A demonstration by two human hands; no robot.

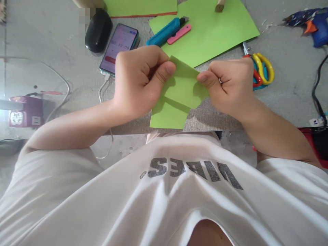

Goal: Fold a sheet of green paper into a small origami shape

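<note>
A small piece of green paper [183,85] is stretched between my two hands above the front of the table. My left hand [140,82] pinches its upper left corner between thumb and curled fingers. At the paper's right side, my right hand [228,85] grips the edge the same way. Beneath it lies another green paper piece [166,118], close to the table's front edge and partly covered by the held one. Beyond my hands a large green sheet [217,30] rests on the table, with a teal box cutter [164,32] and a pink cutter [179,34] at its left.
A phone [119,48] with a cable and a black rounded object [98,30] lie left of the sheet. Scissors with yellow and red handles [263,68] sit beside my right hand. A blue glue gun [312,25] is at far right, a purple power socket [25,111] at far left.
</note>
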